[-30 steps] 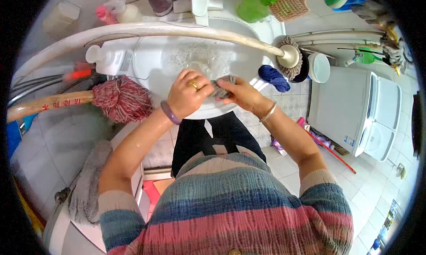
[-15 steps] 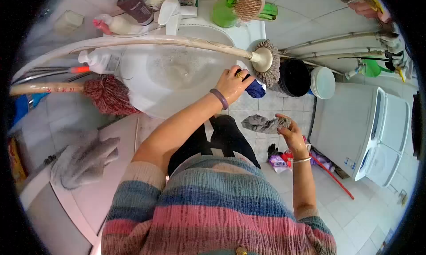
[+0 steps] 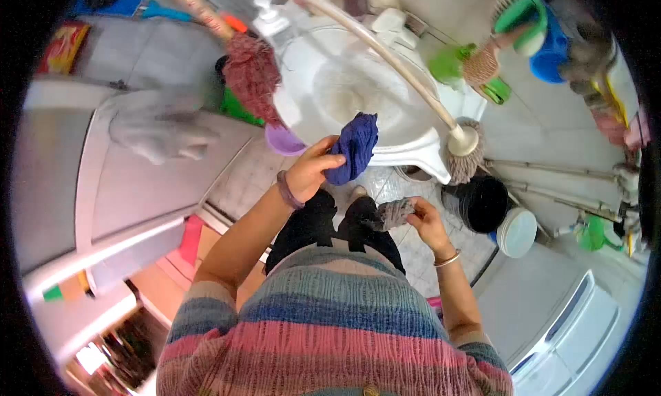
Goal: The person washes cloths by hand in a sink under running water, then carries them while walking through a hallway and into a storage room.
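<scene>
In the head view, my left hand [image 3: 310, 173] is closed on a crumpled dark blue cloth [image 3: 355, 148], fingers behind it and thumb in front. It is held up before the near rim of the white washbasin [image 3: 413, 155]. Lower and to the right, my right hand [image 3: 429, 225] pinches a limp grey cloth [image 3: 394, 215] that looks like a sock. The two cloths are apart from each other. Cloudy water seems to lie in the basin's bowl.
A long-handled mop [image 3: 463, 151] leans across the basin. A red mop [image 3: 253, 72] stands at its left, above a purple basin [image 3: 286, 141]. To the right are a black bucket [image 3: 475, 203], a white bucket [image 3: 516, 233] and a white washing machine [image 3: 530, 299]. A grey towel [image 3: 162, 124] hangs left.
My view has turned towards the left. My left hand has lifted the blue cloth from the basin's right edge to in front of the bowl. My right hand still holds the grey cloth.
</scene>
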A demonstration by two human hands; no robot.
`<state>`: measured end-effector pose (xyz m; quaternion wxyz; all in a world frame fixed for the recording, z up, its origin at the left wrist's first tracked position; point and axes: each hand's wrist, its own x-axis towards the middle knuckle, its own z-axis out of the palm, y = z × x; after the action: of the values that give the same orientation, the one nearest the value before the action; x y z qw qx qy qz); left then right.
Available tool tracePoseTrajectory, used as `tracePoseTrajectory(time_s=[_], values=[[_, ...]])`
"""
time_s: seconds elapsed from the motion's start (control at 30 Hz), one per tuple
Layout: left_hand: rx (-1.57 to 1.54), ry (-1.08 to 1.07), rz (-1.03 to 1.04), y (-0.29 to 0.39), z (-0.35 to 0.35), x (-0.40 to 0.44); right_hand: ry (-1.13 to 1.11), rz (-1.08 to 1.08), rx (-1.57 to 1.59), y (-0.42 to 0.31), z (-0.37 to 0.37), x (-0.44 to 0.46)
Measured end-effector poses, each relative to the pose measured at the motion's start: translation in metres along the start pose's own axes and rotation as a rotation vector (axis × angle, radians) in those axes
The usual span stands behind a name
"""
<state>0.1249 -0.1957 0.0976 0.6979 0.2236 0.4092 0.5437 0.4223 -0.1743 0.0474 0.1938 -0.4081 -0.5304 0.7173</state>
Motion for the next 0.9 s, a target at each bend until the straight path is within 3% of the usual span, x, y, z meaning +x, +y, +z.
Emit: tracePoseTrajectory(time_s=[0.03,0.13,0.17,0.2,0.37,0.4,0.47,0.57,0.7,0.8,0.87,0.9], values=[[-0.032,0.029,-0.028,0.007,-0.014,-0.02,-0.034,0.01,-0.07,0.015,0.011,0.015],[-0.096,0.22,0.212,0.004,-0.042,-0.07,-0.189,-0.535,-0.905,-0.045,0.077,0.053],[-0.138,0.277,0.255,0.01,-0.046,-0.09,-0.247,-0.522,-0.866,-0.057,0.101,0.057],[-0.155,0.346,0.284,0.014,-0.059,-0.105,-0.296,-0.292,-0.654,-0.066,0.128,0.064],[-0.267,0.653,0.472,0.019,-0.12,-0.215,-0.82,-0.393,-0.443,-0.082,0.264,0.103],[-0.278,0.697,0.54,0.021,-0.13,-0.24,-0.826,-0.157,-0.388,-0.086,0.294,0.103],[-0.286,0.709,0.612,0.013,-0.16,-0.29,-0.85,-0.325,-0.353,-0.073,0.375,0.105],[-0.296,0.788,0.725,0.003,-0.191,-0.36,-1.107,-0.01,-0.359,-0.058,0.481,0.101],[-0.624,1.025,1.098,-0.009,-0.241,-0.451,-1.108,0.138,-0.059,-0.037,0.587,0.082],[-0.841,1.064,1.162,-0.039,-0.269,-0.489,-1.046,0.34,0.083,-0.047,0.632,0.062],[-0.941,1.262,1.089,-0.043,-0.277,-0.506,-1.17,0.407,0.069,-0.049,0.659,0.047],[-0.899,1.222,1.121,-0.062,-0.294,-0.512,-1.265,0.371,0.072,-0.051,0.666,0.046]])
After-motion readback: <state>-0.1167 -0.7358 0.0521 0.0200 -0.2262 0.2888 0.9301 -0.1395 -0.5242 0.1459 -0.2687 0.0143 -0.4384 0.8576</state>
